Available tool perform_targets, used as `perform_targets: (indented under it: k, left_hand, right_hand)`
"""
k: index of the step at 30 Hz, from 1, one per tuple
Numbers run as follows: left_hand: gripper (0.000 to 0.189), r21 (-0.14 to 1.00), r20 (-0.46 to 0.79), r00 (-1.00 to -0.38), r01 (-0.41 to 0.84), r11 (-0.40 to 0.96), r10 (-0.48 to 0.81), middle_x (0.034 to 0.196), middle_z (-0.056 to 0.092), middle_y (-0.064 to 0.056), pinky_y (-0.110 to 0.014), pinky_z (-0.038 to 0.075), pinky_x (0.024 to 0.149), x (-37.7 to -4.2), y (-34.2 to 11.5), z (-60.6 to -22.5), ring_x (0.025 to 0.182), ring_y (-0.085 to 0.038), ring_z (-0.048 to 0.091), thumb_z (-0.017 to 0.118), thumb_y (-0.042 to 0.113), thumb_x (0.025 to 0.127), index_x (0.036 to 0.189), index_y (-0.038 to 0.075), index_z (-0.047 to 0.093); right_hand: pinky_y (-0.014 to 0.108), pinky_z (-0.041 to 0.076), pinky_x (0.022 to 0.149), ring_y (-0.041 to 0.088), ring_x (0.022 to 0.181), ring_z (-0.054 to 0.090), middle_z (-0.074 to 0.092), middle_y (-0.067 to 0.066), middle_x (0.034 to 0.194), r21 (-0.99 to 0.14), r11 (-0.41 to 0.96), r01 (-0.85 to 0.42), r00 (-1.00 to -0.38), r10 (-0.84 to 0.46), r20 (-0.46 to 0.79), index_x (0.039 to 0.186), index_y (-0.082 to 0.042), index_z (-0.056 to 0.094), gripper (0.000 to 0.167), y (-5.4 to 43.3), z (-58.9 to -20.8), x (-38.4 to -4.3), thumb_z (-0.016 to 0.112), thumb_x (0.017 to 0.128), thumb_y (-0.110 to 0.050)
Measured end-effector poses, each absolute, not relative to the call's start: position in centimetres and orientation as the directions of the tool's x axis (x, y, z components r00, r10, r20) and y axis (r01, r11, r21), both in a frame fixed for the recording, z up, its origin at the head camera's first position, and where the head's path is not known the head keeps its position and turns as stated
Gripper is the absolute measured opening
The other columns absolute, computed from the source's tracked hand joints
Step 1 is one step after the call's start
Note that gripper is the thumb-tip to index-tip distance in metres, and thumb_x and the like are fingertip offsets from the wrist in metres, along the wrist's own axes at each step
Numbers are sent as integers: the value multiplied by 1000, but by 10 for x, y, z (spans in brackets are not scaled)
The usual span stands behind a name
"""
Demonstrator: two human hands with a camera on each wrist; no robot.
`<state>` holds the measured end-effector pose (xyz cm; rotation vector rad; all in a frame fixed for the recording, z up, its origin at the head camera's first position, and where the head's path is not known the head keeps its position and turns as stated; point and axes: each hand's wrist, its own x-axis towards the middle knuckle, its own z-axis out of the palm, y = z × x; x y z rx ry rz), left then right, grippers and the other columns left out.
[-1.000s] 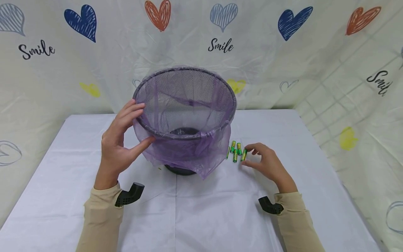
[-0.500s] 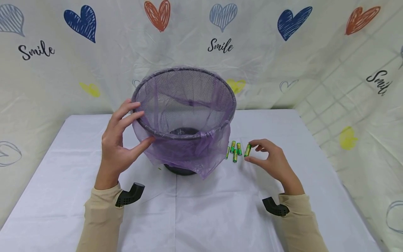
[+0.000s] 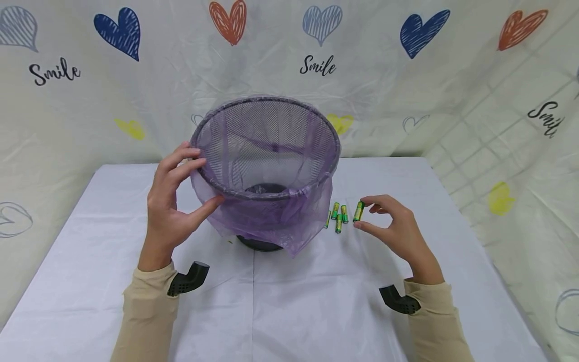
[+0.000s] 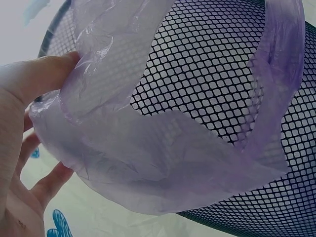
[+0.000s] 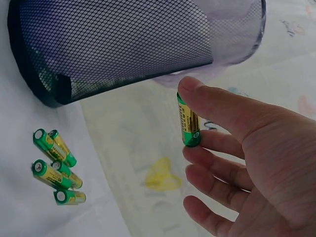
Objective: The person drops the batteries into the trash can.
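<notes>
A black mesh wastebasket (image 3: pixel 262 98) stands on the table, lined with a thin purple bin bag (image 3: pixel 285 226) folded over its rim. My left hand (image 3: pixel 169 213) holds the basket's left rim, thumb on the bag outside and fingertips over the edge; the left wrist view shows the bag's loose flap (image 4: pixel 148 163) against the mesh. To the right of the basket, my right hand (image 3: pixel 400 234) pinches a green and yellow battery (image 5: pixel 189 121) by its ends between thumb and fingers. Several matching batteries (image 5: pixel 52 175) lie on the table between that hand and the basket.
A white cloth covers the table (image 3: pixel 307 311). Behind it hangs a pale curtain (image 3: pixel 371 90) printed with hearts and "Smile". A tiny greenish scrap (image 3: pixel 230 242) lies left of the basket's base. Dark wrist cameras (image 3: pixel 189 279) sit on both sleeves.
My right hand has lifted the battery and drawn it a little to the right, away from the other batteries. The left hand stays at the rim, its fingers shifted slightly.
</notes>
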<state>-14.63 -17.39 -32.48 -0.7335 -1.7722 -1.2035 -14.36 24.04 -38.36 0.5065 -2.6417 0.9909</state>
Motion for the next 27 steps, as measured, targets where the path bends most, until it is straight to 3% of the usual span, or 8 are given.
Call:
perform_targets:
  k: [7, 19, 27]
  left_hand:
    - [56, 419, 893, -450, 839, 347, 11, 116, 58, -29, -44, 41, 112, -146, -172, -324, 128, -43, 49, 79, 35, 80, 105, -12, 63]
    - [54, 464, 876, -481, 857, 223, 25, 118, 56, -30, -28, 51, 102, -140, -168, -316, 130, -44, 47, 80, 25, 80, 106, -18, 60]
    - [53, 478, 870, -492, 857, 193, 29, 120, 56, -29, -26, 52, 100, -140, -169, -317, 131, -44, 45, 81, 21, 79, 107, -18, 59]
  right_hand:
    - [9, 44, 87, 9, 94, 56, 66, -1, 112, -580, 680, -449, -881, -228, 415, 117, -13, 65, 51, 238, -377, -143, 86, 70, -11]
    - [7, 45, 88, 5, 93, 55, 66, 1, 110, -582, 657, -479, -861, -222, 458, 116, -12, 66, 50, 233, -367, -143, 86, 70, -8]
    - [8, 44, 88, 5, 93, 56, 67, 0, 109, -561, 651, -512, -835, -223, 503, 116, -13, 66, 52, 229, -357, -143, 86, 68, -7]
